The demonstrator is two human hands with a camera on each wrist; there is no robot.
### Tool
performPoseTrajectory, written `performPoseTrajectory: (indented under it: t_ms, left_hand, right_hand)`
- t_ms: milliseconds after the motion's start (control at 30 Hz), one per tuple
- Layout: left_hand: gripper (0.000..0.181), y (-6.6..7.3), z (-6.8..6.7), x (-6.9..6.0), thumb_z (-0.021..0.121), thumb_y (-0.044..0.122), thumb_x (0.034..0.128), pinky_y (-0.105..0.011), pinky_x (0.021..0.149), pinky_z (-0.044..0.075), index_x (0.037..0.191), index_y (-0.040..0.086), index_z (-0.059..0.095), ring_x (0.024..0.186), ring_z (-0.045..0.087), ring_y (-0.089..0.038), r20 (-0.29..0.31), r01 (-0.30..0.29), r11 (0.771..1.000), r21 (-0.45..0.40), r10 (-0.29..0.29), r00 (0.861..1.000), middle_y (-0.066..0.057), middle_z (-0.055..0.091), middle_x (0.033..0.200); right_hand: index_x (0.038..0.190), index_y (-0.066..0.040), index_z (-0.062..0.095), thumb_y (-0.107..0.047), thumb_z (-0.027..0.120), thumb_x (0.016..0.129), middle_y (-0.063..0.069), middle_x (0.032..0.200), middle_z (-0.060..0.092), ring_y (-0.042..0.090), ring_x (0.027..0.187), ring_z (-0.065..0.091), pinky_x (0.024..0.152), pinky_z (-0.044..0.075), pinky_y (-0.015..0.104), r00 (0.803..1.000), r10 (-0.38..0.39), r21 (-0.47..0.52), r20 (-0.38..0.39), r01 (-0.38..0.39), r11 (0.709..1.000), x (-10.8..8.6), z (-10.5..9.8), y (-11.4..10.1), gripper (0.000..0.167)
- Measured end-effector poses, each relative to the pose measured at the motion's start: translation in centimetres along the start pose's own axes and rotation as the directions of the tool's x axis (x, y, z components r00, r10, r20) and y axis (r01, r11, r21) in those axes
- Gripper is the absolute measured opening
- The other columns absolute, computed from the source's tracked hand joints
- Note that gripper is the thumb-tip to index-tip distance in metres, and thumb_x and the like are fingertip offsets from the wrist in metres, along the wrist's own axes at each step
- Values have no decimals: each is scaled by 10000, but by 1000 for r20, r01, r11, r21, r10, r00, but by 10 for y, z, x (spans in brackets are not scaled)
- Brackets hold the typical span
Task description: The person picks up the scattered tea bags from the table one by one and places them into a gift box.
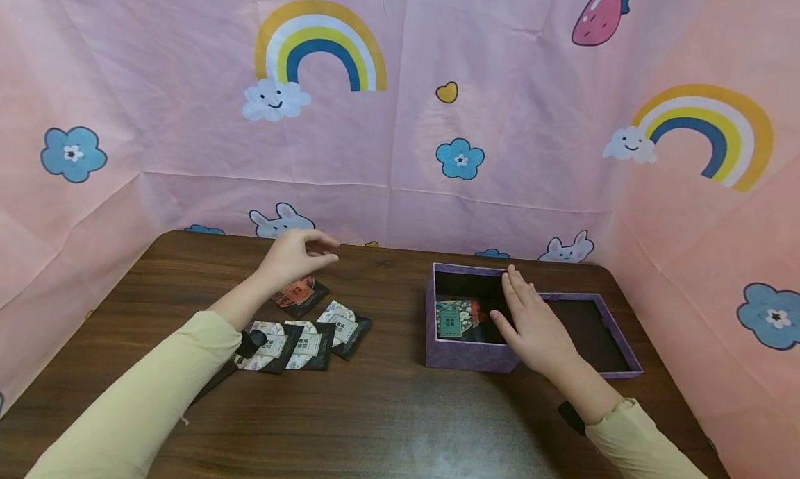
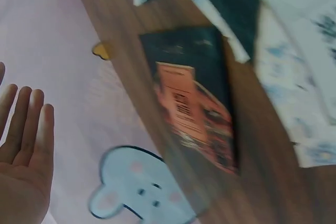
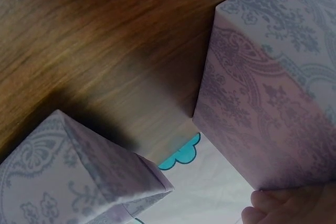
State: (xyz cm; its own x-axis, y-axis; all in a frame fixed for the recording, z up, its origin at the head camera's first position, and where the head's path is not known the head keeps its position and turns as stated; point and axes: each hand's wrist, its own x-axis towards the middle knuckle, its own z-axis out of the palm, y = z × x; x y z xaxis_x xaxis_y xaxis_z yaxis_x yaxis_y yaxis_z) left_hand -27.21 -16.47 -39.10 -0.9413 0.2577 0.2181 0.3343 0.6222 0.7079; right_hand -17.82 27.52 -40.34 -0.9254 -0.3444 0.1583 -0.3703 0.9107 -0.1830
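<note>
My left hand (image 1: 296, 257) hovers over the far left of the table, holding nothing. Its fingers look straight in the left wrist view. Just below it lies a black sachet with a red-orange label (image 1: 296, 293). Several black-and-white floral sachets (image 1: 307, 345) spread nearer, partly behind the left forearm. My right hand (image 1: 534, 323) rests along the right rim of a purple patterned open box (image 1: 471, 357), fingers extended and thumb spread over the opening. Inside the box lies a sachet with a green label (image 1: 450, 321). Fingertips (image 3: 262, 205) touch the box edge in the right wrist view.
The purple box lid (image 1: 631, 354) lies with its black inside up, right of the box. Both stand on a dark wooden table (image 1: 387, 409). A pink cloth with rainbows (image 1: 412, 118) hangs behind the table and along its sides.
</note>
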Motion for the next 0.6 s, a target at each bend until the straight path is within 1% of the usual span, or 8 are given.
performPoseTrajectory:
  t_ms: [167, 300, 400, 467, 533, 600]
  left_hand:
    - [325, -20, -6, -11, 789, 138, 971, -421, 905, 640, 1266, 11, 742, 1069, 761, -364, -46, 38, 999, 5, -38, 998, -218, 759, 1227]
    - [358, -33, -9, -22, 778, 137, 979, -426, 924, 631, 1305, 5, 711, 1086, 749, -373, -73, 87, 996, -5, -87, 993, -243, 743, 1236]
    - [389, -42, -10, -28, 775, 130, 982, -422, 925, 629, 1331, -17, 688, 1096, 743, -391, -96, 109, 994, -5, -109, 989, -260, 735, 1231]
    - [401, -48, -10, -32, 780, 124, 977, -367, 908, 635, 1332, -36, 684, 1100, 744, -402, -110, 118, 993, -11, -119, 987, -271, 737, 1226]
    - [405, -54, -10, -35, 790, 134, 972, -276, 862, 633, 1321, -44, 691, 1095, 749, -407, -122, 131, 991, -12, -131, 984, -272, 746, 1212]
    - [398, -58, -10, -39, 790, 141, 973, -217, 826, 619, 1311, -49, 697, 1091, 751, -412, -129, 146, 989, -20, -147, 981, -273, 751, 1203]
  right_hand:
    - [1650, 81, 231, -359, 519, 1111, 260, 1755, 184, 419, 1637, 208, 1309, 235, 610, 1000, -1, -5, -5, 1, 1000, 0, 1, 0, 753]
    - [1652, 78, 229, -369, 512, 1114, 260, 1755, 185, 416, 1638, 205, 1309, 234, 612, 1000, 0, -8, -2, 0, 1000, 0, 1, 0, 754]
    - [1653, 75, 227, -382, 502, 1116, 253, 1760, 175, 414, 1639, 205, 1309, 234, 611, 1000, 0, -12, -1, 0, 1000, 0, 2, 1, 757]
    - [1654, 75, 226, -391, 495, 1118, 248, 1763, 167, 413, 1639, 205, 1310, 233, 608, 1000, -1, -17, -1, 1, 1000, 0, 2, 1, 759]
    - [1654, 75, 225, -394, 492, 1119, 246, 1764, 163, 412, 1639, 204, 1311, 230, 606, 1000, -2, -19, -1, 2, 1000, 0, 2, 2, 759]
    - [1655, 74, 223, -396, 490, 1120, 244, 1765, 160, 411, 1641, 202, 1313, 227, 605, 1000, -2, -19, 0, 2, 1000, 1, 2, 2, 760]
